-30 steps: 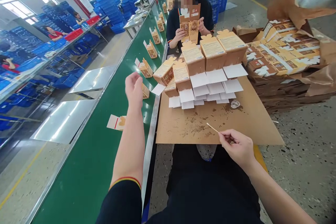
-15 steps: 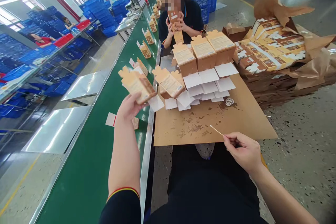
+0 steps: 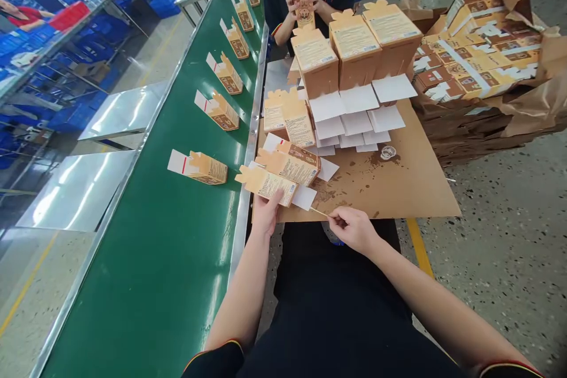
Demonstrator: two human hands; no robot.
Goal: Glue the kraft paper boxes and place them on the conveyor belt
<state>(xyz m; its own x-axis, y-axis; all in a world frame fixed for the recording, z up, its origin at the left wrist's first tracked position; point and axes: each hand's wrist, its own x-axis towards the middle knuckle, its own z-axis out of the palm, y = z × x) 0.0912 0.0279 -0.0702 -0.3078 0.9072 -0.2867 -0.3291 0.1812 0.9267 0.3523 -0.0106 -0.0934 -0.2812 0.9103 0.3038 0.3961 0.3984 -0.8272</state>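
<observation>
**One thin stick (image 3: 319, 211) pointed at a white flap (image 3: 305, 198)**

In the head view, our left hand (image 3: 267, 212) held the front carton (image 3: 271, 185) near the left near corner of the cardboard sheet (image 3: 425, 189); we could not tell whether it also gripped the rear carton (image 3: 297, 166). Our right hand (image 3: 354, 229) pinched the thin stick at the sheet's near edge, contact with the flap unclear. We judged this to be the step of bringing stick to flap, calling for a steady carton and light touch. Stacked cartons (image 3: 359, 53) stood towards the sheet's far side, a clear dish (image 3: 388, 153) nearer its right.
</observation>
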